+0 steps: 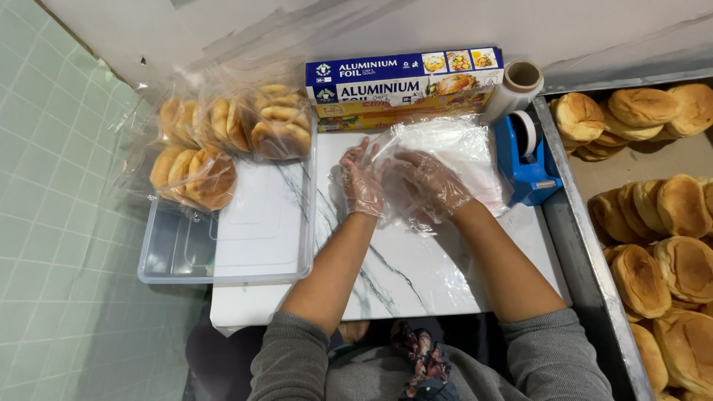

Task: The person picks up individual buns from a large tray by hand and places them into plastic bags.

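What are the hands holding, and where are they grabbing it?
Both the left hand and the right hand are on a clear plastic bag, near its closer end; whether they grip it or just press cannot be told.

White marbled surface (416, 275) carries a clear tub (223, 260), foil box (401, 85), blue tape dispenser (523, 160), and plastic bags (453, 148).

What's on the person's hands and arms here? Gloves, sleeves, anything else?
Both the left hand and the right hand wear thin, clear disposable plastic gloves, loose and crinkled, ending at the wrist. The grey sleeves, of a ribbed knit, are pushed up towards the elbows, so the forearms are bare. No watch, rings or markings show.
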